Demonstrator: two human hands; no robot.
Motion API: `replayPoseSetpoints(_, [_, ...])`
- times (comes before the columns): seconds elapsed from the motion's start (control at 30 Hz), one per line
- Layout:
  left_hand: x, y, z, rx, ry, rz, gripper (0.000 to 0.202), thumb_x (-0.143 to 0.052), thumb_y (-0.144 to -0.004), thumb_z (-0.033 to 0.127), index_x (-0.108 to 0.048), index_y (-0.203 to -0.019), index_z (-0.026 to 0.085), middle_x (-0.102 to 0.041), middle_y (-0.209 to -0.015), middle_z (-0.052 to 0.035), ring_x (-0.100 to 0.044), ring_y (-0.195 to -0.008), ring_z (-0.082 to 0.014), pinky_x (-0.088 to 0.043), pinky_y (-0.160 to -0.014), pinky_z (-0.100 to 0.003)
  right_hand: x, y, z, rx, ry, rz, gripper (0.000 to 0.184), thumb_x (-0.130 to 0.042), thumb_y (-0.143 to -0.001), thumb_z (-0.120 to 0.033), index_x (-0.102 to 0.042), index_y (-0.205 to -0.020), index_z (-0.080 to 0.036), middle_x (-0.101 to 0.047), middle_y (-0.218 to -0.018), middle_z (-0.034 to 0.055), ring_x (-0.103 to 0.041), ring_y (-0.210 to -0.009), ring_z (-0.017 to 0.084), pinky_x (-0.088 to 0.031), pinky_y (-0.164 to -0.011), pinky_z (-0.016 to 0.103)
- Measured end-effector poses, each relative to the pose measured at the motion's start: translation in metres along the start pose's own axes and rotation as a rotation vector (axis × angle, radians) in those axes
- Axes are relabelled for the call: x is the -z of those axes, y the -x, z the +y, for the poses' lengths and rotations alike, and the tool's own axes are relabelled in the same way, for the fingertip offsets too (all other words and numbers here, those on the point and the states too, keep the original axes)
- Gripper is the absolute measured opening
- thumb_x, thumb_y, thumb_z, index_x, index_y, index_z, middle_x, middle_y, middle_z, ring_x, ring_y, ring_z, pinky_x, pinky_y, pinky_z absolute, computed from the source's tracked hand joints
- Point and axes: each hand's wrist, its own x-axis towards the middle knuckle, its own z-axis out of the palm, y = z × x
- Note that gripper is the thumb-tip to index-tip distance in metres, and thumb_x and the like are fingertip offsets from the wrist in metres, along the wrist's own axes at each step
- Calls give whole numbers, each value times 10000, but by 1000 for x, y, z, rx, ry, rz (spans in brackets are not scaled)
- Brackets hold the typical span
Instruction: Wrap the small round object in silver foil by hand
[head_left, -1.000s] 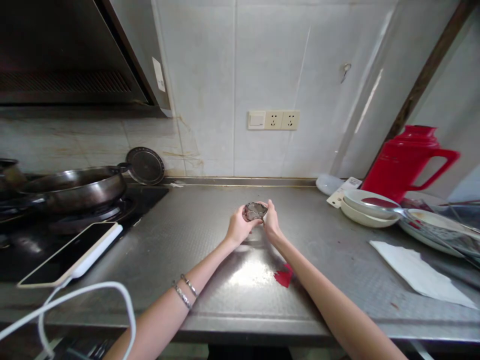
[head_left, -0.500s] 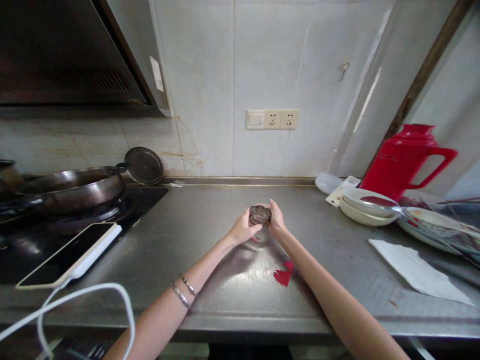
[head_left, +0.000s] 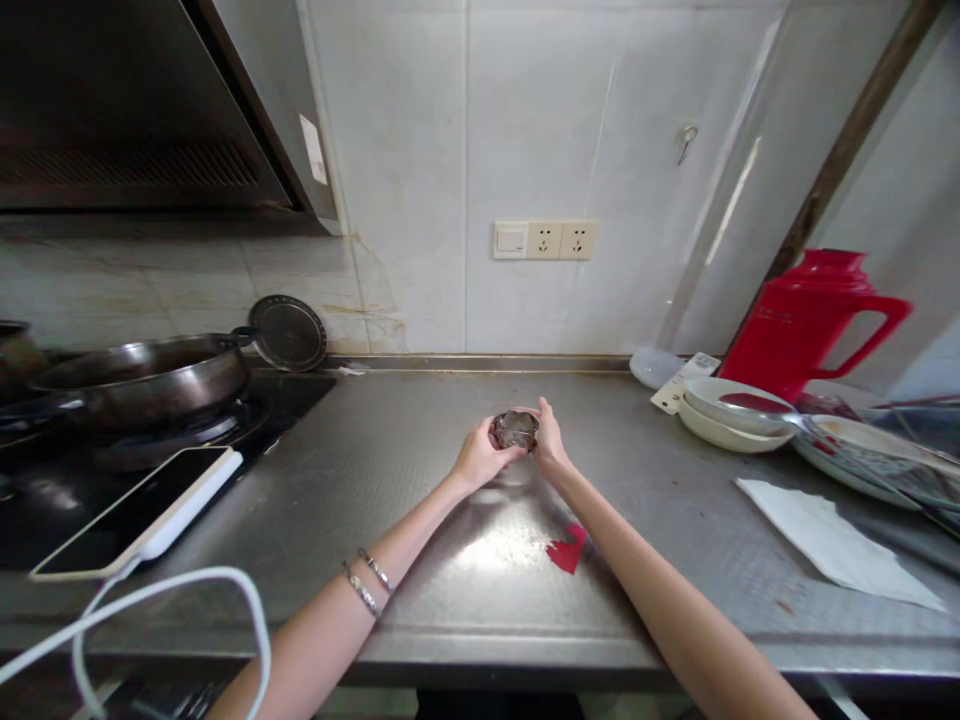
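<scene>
Between both hands, over the middle of the steel counter point(head_left: 390, 430), is a small round dark object point(head_left: 515, 430) with a glossy, greyish face. Its exact kind cannot be made out. My left hand point(head_left: 480, 455) wraps its left and lower side, the thumb lying along the bottom edge. On the right, my right hand point(head_left: 549, 440) closes around the other side, with some of its fingers hidden behind the object. Nearer me on the counter lies a torn red scrap point(head_left: 568, 549), close to my right forearm.
A phone point(head_left: 139, 510) with a white cable lies at the left by the stove, where a steel pan point(head_left: 150, 380) sits. To the right are a red thermos jug point(head_left: 806, 325), stacked bowls point(head_left: 735, 425), a plate point(head_left: 870, 455) and a white paper napkin point(head_left: 832, 540).
The round object has shifted slightly left and turned in my hands, so more of its greyish face shows. Both hands have moved a little with it.
</scene>
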Motion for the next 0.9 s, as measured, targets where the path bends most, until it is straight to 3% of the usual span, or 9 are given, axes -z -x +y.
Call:
replayPoseSetpoints(0.1, [0,0,-5,-67,-141,116,614,-828,-537,233,-556,-1073,109,-645,-1002,-131,-632,-863,-227,-523,-793,-401,-2,2,7,37,20,34,556,-372,-782,-601,-702,-749,-155,-721,-689,63,-670,-691,218,-498,-640,291])
replayPoseSetpoints(0.17, [-1,0,-9,-62,-153,133,638,-836,-532,261,-521,-1067,110,-641,-1014,-142,-631,-895,-241,-511,-816,-417,-4,4,10,83,47,41,568,-381,-769,-627,-701,-748,-158,-724,-704,60,-672,-720,222,-496,-655,292])
replayPoseSetpoints(0.37, [-3,1,-9,-2,-36,125,780,-871,-468,296,-451,-1103,128,-645,-1023,-148,-627,-950,-264,-495,-848,-432,-6,8,9,158,69,3,565,-392,-777,-625,-713,-756,-161,-732,-747,62,-674,-749,218,-501,-681,288])
replayPoseSetpoints(0.47, [-2,1,-1,2,49,8,787,-877,-434,220,-486,-1112,134,-649,-1039,-128,-621,-973,-256,-476,-900,-428,-3,5,7,133,52,5,524,-407,-788,-589,-716,-738,-169,-733,-743,56,-675,-771,209,-504,-703,275])
replayPoseSetpoints(0.6, [3,1,6,72,260,-239,733,-842,-498,175,-490,-1139,131,-635,-1045,-116,-644,-830,-206,-546,-759,-400,5,-1,3,-1,-20,7,544,-371,-807,-573,-709,-708,-159,-719,-651,64,-674,-668,209,-516,-651,287])
replayPoseSetpoints(0.73, [10,-2,3,174,301,-180,695,-835,-535,236,-466,-1114,121,-610,-1005,-121,-633,-748,-188,-564,-554,-350,7,1,-7,-83,-57,-53,526,-348,-838,-506,-711,-715,-145,-713,-622,77,-669,-602,210,-525,-604,296])
replayPoseSetpoints(0.9, [14,-3,4,182,343,-211,729,-873,-466,266,-519,-1085,116,-634,-1007,-119,-634,-806,-206,-564,-562,-320,1,12,-18,-183,-147,-156,540,-315,-877,-464,-716,-785,-113,-718,-641,102,-673,-605,215,-533,-591,302])
